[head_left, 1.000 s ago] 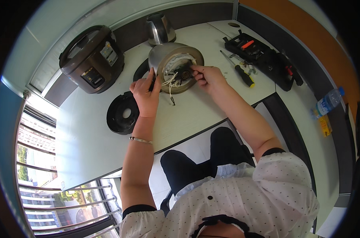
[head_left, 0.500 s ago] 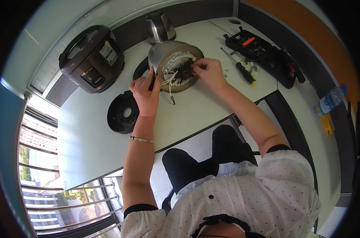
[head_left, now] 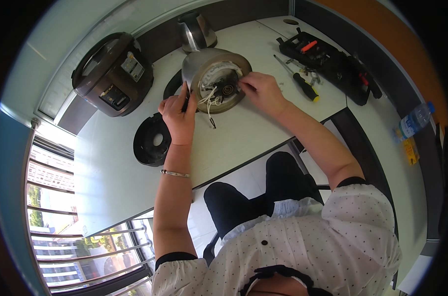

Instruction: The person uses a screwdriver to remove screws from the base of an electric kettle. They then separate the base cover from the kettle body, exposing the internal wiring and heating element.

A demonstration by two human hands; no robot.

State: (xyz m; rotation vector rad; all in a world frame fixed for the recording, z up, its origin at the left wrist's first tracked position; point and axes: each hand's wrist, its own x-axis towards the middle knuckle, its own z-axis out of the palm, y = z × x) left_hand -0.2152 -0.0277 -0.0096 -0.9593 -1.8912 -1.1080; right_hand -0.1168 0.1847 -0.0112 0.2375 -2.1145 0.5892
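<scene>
A steel electric kettle (head_left: 204, 66) lies on its side on the white table (head_left: 115, 182), its opened underside with white wires facing me. My left hand (head_left: 178, 118) grips the kettle's black handle at the lower left rim. My right hand (head_left: 261, 91) rests on the right edge of the underside, fingertips pinching a small part inside it; what they pinch is too small to tell. The kettle's round black bottom cover (head_left: 152, 139) lies flat to the left of my left hand.
A dark rice cooker (head_left: 113, 74) stands at the back left and a second steel kettle (head_left: 196, 30) behind the open one. A black-and-yellow screwdriver (head_left: 303, 86), a black tool case (head_left: 327, 59) and a plastic bottle (head_left: 411, 121) lie to the right.
My right hand has shifted slightly along the kettle's underside toward its middle. My left hand and the kettle have stayed in place.
</scene>
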